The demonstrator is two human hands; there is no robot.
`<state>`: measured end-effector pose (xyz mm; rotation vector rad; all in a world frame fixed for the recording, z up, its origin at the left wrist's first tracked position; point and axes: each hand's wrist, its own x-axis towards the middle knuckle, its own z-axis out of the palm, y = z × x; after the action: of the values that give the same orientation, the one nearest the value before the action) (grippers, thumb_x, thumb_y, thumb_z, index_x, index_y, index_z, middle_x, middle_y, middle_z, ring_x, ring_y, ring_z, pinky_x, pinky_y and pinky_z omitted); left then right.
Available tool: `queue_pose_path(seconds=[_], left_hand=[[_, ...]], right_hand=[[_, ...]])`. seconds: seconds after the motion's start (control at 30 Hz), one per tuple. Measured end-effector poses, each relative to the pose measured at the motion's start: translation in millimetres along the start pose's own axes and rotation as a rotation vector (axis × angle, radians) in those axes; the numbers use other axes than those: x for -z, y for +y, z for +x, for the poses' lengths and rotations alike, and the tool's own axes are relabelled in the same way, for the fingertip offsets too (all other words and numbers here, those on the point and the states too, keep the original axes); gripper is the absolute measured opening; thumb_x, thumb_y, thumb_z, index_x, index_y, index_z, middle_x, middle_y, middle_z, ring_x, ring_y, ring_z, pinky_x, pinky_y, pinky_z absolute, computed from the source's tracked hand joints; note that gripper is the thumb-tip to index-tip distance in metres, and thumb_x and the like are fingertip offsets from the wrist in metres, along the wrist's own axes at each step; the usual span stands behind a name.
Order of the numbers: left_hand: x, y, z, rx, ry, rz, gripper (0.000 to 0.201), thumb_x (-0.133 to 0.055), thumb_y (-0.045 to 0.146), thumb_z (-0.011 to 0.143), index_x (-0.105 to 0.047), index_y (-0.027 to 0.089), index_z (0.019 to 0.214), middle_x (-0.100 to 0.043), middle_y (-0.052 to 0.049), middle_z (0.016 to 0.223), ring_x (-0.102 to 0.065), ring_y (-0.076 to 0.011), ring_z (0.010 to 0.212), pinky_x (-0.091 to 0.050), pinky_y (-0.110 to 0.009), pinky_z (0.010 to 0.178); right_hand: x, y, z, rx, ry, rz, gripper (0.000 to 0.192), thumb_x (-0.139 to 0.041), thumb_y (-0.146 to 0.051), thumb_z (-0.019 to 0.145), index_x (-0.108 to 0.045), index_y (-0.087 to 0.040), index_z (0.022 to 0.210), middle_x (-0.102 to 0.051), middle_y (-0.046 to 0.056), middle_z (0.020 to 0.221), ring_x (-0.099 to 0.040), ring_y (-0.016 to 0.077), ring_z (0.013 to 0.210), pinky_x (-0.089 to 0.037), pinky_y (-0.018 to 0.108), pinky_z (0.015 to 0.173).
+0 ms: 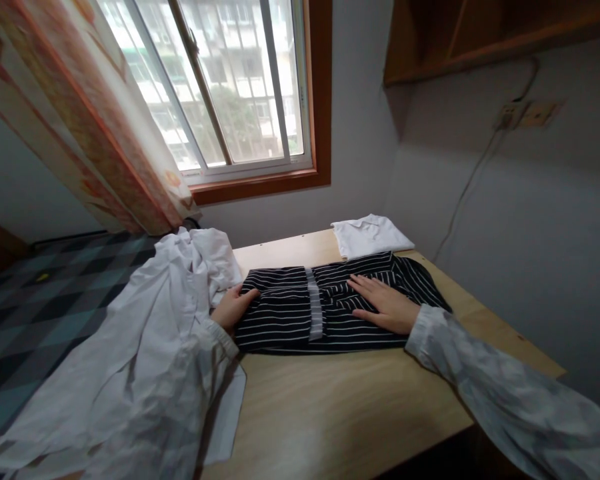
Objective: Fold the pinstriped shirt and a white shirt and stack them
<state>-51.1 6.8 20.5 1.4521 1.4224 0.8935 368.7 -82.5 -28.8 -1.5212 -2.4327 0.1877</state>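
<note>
A black garment with thin white stripes (280,320) lies folded into a long rectangle on the wooden table (330,413). A pale, sheer-looking strip (315,303) crosses its middle. At the garment's left end, my left hand (233,307) grips the edge, thumb on top and the other fingers partly hidden. My right hand (387,307) rests flat on the right half, fingers stretched out over some bunched folds. The garment's far right end is rounded and less neatly folded. Its exact kind cannot be made out.
A folded white garment (373,235) lies at the table's back corner. Loose white clothing (130,333) is heaped left of my left arm, beside a checked bedspread (45,320). Behind are a window (245,87) and curtain (105,133); a shelf (480,40) hangs upper right.
</note>
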Motion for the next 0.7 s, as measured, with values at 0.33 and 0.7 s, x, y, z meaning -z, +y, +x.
queue_pose_path(seconds=[0.33,0.7], left_hand=[[21.5,-7.2,5.5,-0.122,0.146,0.528,0.032,-0.072,0.053,0.076,-0.062,0.025,0.087,-0.076,-0.004,0.082,-0.076,-0.0298,0.085,-0.060,-0.042,0.086],[34.4,3.7,9.7,-0.025,0.008,0.392,0.049,-0.077,0.071,0.066,-0.076,0.024,0.081,-0.085,-0.010,0.092,-0.079,-0.0384,0.100,-0.062,-0.046,0.094]], right_hand=[[2.4,27.4,-2.8,-0.134,-0.007,-0.064,0.085,-0.038,-0.076,0.110,-0.037,-0.025,0.178,-0.033,0.012,0.184,-0.029,0.0344,0.171,-0.029,0.059,0.138],[2.8,28.5,-5.6,-0.140,0.044,-0.076,0.079,-0.043,-0.070,0.110,-0.045,-0.023,0.174,-0.040,0.013,0.181,-0.033,0.0355,0.169,-0.025,0.064,0.138]])
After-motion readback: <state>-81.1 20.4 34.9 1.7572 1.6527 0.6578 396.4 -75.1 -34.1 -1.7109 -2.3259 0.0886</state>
